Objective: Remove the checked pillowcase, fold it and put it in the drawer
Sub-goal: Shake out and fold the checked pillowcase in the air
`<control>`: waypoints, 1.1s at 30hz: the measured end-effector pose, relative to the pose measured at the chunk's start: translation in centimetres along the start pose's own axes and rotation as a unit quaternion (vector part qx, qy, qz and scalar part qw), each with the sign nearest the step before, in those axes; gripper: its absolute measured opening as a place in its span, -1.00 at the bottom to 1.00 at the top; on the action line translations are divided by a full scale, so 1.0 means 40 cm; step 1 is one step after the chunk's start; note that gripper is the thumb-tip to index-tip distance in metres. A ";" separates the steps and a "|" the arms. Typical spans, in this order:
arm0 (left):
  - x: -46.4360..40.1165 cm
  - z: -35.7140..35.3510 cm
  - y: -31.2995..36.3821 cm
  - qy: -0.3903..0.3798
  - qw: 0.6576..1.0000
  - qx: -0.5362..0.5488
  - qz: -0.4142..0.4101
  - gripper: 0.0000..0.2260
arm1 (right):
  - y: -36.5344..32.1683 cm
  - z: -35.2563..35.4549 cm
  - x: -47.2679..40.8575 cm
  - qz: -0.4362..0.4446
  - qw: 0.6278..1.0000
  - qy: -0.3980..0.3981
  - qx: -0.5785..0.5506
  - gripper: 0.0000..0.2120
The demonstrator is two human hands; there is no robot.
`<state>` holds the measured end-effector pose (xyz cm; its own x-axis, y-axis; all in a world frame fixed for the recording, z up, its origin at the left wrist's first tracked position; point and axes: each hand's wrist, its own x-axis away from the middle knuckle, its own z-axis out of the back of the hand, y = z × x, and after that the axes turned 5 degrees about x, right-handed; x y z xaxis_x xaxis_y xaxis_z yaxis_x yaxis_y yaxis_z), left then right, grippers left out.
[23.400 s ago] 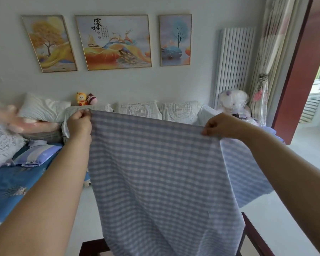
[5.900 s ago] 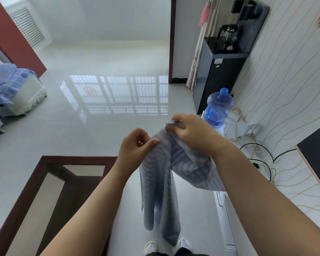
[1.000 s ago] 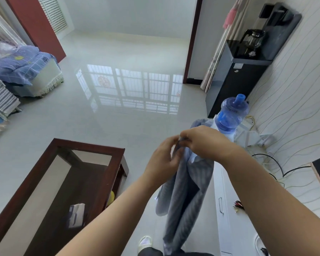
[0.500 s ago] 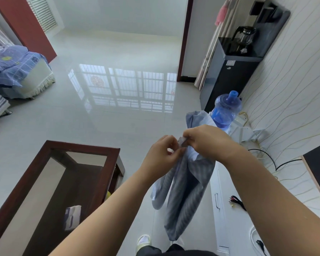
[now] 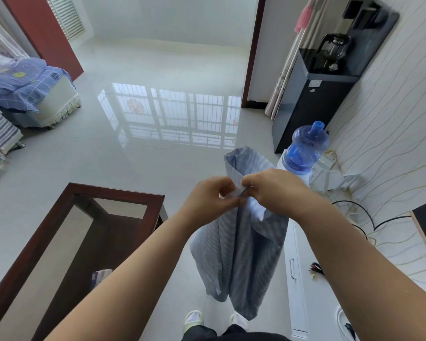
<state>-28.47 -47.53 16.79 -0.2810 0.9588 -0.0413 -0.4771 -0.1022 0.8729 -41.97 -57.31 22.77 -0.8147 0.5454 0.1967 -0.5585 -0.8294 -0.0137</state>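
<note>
**Pillowcase held in mid-air**

Left of the hands and lower stands a table; past the right hand, a bottle. Between both hands hangs the pillowcase, one flap standing up above them. The left hand and right hand each pinch its top edge, fingertips nearly meeting.

Pillowcase hangs btwn table on left & cabinet on right; water jug behind.

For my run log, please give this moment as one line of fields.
stage: folding | pillowcase: hanging, not yet folded small | left hand: pinches top edge | right hand: pinches top edge | drawer: closed
</note>
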 end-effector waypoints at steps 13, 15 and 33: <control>0.057 -0.038 -0.069 -0.141 0.908 -0.367 0.147 -0.58 | -0.013 -0.014 0.002 -0.007 0.999 0.046 -0.018 -0.79; 0.069 -0.040 -0.086 -0.139 0.914 -0.321 0.205 -0.56 | -0.012 -0.003 0.002 -0.012 0.998 0.060 -0.021 -0.78; 0.015 0.075 -0.157 -0.130 0.921 -0.361 0.069 -0.72 | -0.016 0.081 0.017 0.007 0.981 0.194 0.011 -0.76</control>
<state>-23.15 -45.54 12.72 -0.2154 0.9452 0.2452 -0.9076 -0.2865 0.3068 -41.66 -56.78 26.10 -0.8228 0.5350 -0.1918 -0.5465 -0.8374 0.0090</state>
